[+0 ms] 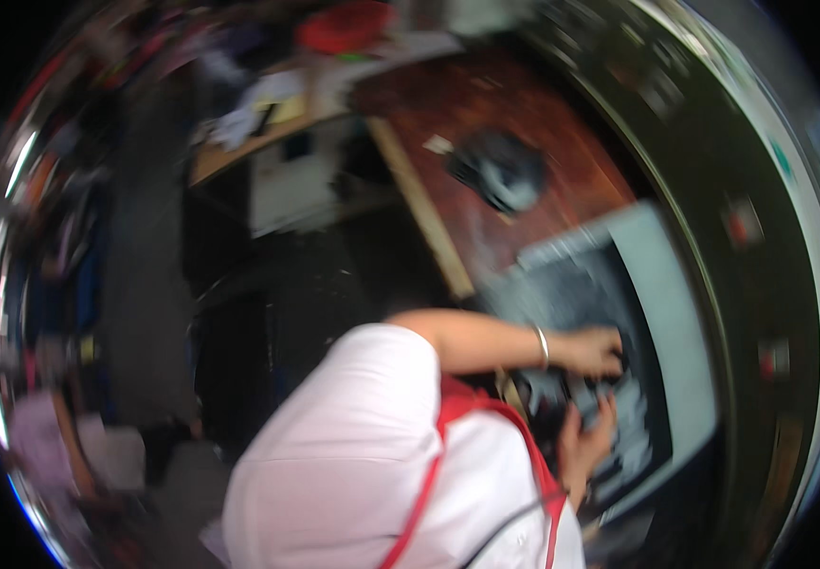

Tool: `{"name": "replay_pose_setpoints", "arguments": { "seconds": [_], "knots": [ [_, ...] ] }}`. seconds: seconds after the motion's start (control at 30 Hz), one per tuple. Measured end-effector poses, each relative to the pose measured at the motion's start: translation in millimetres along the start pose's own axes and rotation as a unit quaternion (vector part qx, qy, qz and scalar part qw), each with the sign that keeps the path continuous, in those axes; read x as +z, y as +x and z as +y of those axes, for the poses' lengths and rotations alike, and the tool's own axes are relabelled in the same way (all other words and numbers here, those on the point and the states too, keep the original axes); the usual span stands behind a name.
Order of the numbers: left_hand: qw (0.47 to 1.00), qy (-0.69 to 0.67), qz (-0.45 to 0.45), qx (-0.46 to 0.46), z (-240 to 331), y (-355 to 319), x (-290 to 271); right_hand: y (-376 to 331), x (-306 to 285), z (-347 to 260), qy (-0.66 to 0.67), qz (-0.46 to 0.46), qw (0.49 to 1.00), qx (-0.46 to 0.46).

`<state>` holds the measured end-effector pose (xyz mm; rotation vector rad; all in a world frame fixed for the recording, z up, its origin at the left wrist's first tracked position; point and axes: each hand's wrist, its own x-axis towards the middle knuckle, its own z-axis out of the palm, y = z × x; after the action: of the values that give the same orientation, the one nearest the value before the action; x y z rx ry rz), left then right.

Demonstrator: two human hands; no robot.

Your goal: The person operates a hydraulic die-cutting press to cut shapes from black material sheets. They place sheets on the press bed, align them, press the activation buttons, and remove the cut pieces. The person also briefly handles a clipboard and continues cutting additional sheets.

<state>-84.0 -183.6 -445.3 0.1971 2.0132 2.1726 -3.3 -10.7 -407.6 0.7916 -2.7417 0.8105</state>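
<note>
My left hand, with a pale bangle at its wrist, reaches across to the right over a grey surface inside a box or tray with a white rim. Its fingers are curled in, and a small dark patch shows at their tips; what it is, blur hides. Just below, my right hand is held palm up, thumb and fingers apart. Several light grey pieces lie beside it in the dark inner part of the box. Between my hands and body are dark shapes too smeared to name.
A reddish-brown tabletop holds a dark, rounded bundle. Farther back are a red basin and papers on a desk. A dark green wall or panel runs along the right. At far left sits another person.
</note>
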Motion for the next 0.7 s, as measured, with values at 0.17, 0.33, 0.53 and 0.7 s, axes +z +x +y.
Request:
{"name": "replay_pose_setpoints", "arguments": {
  "seconds": [0.17, 0.33, 0.53, 0.7],
  "knots": [
    [0.995, -0.007, 0.084, -0.057, 37.7, 41.5, -20.2, 5.5, 26.9, -15.1, -0.143, -0.122, 0.981, 0.044],
    [0.969, -0.084, 0.15, 0.18, 181.7, 98.6, -93.9, 5.9, 18.5, -18.2, -0.129, -0.152, 0.977, 0.074],
    [0.854, 0.34, 0.126, 0.373, 213.2, 86.1, -118.9, 24.1, 9.3, -15.8, 0.128, -0.11, 0.974, 0.154],
    [0.78, 0.474, -0.052, 0.406, 70.9, -27.0, -92.1, 53.4, 40.9, 12.0, 0.696, -0.232, 0.545, 0.406]
  ]
}}
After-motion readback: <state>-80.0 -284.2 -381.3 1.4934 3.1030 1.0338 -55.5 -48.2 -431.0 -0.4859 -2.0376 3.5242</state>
